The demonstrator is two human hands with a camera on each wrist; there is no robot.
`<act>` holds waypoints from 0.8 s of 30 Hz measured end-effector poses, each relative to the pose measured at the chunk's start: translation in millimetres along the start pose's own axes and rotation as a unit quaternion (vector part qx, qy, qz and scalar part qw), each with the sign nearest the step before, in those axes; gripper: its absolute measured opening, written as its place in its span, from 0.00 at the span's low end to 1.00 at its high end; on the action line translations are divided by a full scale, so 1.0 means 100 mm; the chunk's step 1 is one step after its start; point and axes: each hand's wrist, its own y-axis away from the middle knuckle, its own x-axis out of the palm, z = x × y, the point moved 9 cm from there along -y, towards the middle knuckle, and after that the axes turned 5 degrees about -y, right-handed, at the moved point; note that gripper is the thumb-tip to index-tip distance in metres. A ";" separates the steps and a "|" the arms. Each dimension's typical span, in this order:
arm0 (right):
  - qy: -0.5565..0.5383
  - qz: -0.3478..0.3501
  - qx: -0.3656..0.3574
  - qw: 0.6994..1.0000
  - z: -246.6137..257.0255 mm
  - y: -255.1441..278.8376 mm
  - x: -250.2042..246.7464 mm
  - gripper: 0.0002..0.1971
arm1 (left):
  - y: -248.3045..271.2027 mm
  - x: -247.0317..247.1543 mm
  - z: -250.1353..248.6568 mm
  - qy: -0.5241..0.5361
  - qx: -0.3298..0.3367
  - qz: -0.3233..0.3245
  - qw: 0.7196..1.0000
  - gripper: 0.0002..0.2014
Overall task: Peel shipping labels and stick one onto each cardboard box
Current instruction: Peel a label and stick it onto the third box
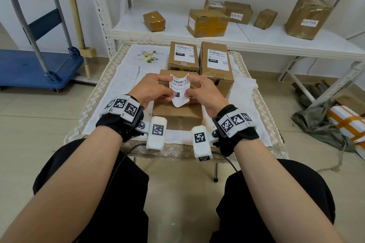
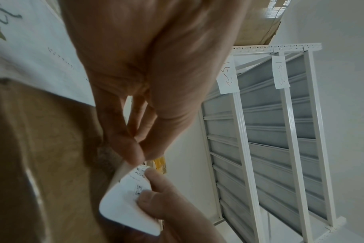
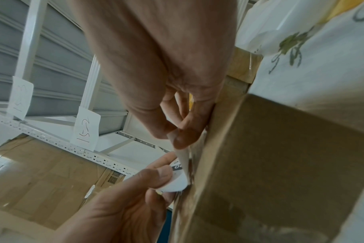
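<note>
A white shipping label point(image 1: 179, 89) with a barcode curls in the air just above a plain cardboard box point(image 1: 177, 113) near the table's front. My left hand point(image 1: 165, 87) pinches the label's left edge and my right hand point(image 1: 190, 87) pinches its right edge. In the left wrist view, thumb and fingers of my left hand point(image 2: 140, 158) nip the label point(image 2: 125, 202) beside the box point(image 2: 41, 148). The right wrist view shows my right hand point(image 3: 180, 139) pinching the label point(image 3: 177, 180) close against the box point(image 3: 280, 164). Two boxes point(image 1: 183, 57) point(image 1: 216, 63) behind carry labels on top.
The boxes stand on a small table with a white embroidered cloth point(image 1: 126, 77). Behind it, a white shelf point(image 1: 266, 37) holds several taped boxes. A blue hand cart point(image 1: 35, 65) stands at the left. Bags and parcels point(image 1: 335, 124) lie on the floor at the right.
</note>
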 end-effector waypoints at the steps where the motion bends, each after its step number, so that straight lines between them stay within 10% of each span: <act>1: 0.002 -0.001 -0.001 1.000 0.01 0.00 0.00 0.29 | 0.00 0.00 0.00 0.000 -0.001 0.000 1.000 0.29; 24: 0.061 0.003 -0.021 0.998 0.10 0.07 0.00 0.23 | 0.04 0.03 -0.02 -0.003 -0.004 0.002 1.000 0.29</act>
